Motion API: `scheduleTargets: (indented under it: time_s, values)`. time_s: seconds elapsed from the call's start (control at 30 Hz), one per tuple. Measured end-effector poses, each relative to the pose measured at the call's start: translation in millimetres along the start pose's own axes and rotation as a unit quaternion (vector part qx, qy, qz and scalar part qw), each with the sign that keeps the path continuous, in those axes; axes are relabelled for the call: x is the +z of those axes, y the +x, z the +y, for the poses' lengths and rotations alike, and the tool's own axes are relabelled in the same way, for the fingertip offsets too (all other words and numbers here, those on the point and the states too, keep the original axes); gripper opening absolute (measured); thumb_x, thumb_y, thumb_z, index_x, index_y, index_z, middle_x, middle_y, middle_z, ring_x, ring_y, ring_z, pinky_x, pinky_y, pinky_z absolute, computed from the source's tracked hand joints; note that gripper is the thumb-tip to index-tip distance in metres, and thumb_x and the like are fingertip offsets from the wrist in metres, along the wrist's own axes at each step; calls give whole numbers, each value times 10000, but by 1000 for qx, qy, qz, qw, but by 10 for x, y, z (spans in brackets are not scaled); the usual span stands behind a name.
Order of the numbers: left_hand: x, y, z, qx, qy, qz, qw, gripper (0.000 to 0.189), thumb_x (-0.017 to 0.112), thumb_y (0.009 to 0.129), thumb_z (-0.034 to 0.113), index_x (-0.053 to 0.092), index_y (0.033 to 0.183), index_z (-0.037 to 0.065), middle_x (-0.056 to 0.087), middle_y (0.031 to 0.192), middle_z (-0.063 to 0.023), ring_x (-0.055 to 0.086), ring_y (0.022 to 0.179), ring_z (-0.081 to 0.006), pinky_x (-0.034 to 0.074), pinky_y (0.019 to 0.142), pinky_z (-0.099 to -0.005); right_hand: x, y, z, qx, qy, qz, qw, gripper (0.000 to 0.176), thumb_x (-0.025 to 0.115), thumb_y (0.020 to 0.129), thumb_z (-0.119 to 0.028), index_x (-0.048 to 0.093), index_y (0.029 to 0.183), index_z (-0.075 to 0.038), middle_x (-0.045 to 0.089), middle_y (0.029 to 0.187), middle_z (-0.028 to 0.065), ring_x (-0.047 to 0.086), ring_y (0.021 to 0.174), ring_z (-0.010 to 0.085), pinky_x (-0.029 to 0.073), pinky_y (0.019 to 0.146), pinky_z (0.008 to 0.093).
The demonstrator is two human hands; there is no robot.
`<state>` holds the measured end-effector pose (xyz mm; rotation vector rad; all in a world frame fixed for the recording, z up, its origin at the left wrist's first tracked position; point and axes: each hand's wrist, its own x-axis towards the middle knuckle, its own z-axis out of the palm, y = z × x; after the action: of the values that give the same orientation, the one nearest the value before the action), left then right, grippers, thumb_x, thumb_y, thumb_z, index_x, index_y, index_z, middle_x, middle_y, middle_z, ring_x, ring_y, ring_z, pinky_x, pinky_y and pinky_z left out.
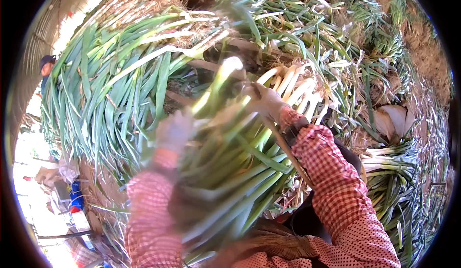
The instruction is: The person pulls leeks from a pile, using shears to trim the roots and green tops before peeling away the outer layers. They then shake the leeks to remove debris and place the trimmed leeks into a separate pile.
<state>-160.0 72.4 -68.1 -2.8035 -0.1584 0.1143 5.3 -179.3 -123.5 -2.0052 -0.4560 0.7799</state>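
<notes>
Both of my hands wear pale gloves, with red checked sleeves above them. My left hand (175,131) is smeared by motion at the left edge of a blurred bunch of green onions (225,172); its fingers cannot be made out. My right hand (265,100) is closed near the top of that bunch, beside trimmed white stalks (293,87); what it grips is too blurred to name. A thin brown strip runs from below this hand toward my lap. One pale stalk end (231,65) sticks up between the hands.
A large heap of long green onions (120,80) with roots lies at the left. More onions (312,23) and loose leaves cover the back and right. A trimmed bundle (391,164) lies at the right. A person in a dark cap (47,66) is at the far left.
</notes>
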Motion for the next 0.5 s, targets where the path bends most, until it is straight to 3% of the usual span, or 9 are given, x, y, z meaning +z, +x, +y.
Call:
scheduleTargets:
  time_s: [0.03,0.13,0.17,0.23,0.27,0.33,0.4,0.43,0.5]
  values:
    - [-28,2,-112,34,31,20,999,380,575,949,152,513,1316,75,659,927,-126,699,745,-243,568,587,-363,6,-61,-12,-6,8,-28,1000,820,795,734,-263,450,1459,-95,680,1174,190,677,1068,313,538,932,385]
    - [-6,19,-354,44,59,86,994,386,571,955,158,510,1329,84,641,893,-105,681,719,-215,565,598,-341,110,-349,154,-204,-70,-37,976,787,789,742,-232,464,1452,-133,689,1158,158,680,1060,286,541,932,371]
    - [-73,-11,-311,34,63,72,995,386,578,952,166,512,1324,87,640,893,-103,684,727,-215,565,604,-347,16,-578,-240,-40,-79,-42,995,776,770,740,-193,463,1449,-125,688,1136,133,678,1049,269,539,961,365]
    - [-212,-104,-133,23,73,44,996,386,593,944,181,517,1312,93,639,894,-99,690,742,-217,566,617,-360,-129,-697,-130,-13,-10,33,999,781,759,740,-177,445,1448,-76,678,1160,134,673,1065,269,543,970,367]
    - [-258,-151,-1,-11,17,-16,1000,408,591,945,174,497,1332,86,646,903,-97,690,761,-232,558,640,-411,-185,-712,-62,-11,18,42,999,798,769,740,-193,435,1452,-60,673,1177,149,670,1082,270,542,966,373]
    - [-35,-257,182,-25,-150,3,988,396,605,964,187,533,1335,68,685,977,-130,688,821,-238,552,726,-397,-163,-693,-14,-25,10,47,999,831,779,739,-225,416,1464,-45,667,1196,170,667,1098,282,537,962,383]
    - [842,-137,224,-64,-465,51,881,378,621,983,215,587,1309,26,711,1085,-138,667,925,-202,523,825,-332,-87,-697,0,-54,-60,48,996,862,779,738,-258,399,1482,-44,664,1202,182,666,1096,302,528,964,388]
    - [883,-113,236,-129,-553,-21,823,385,647,985,257,629,1258,-15,704,1146,-96,626,1006,-155,479,907,-282,-56,-539,170,-60,-52,58,995,888,776,736,-288,385,1499,-58,663,1209,183,664,1090,333,519,976,379]
    - [819,-138,144,-178,-607,-107,767,407,642,992,271,619,1261,-33,688,1136,-58,607,1015,-142,469,926,-281,-45,-399,154,-65,-57,37,996,888,781,736,-285,386,1500,-64,660,1223,190,661,1105,336,520,974,378]
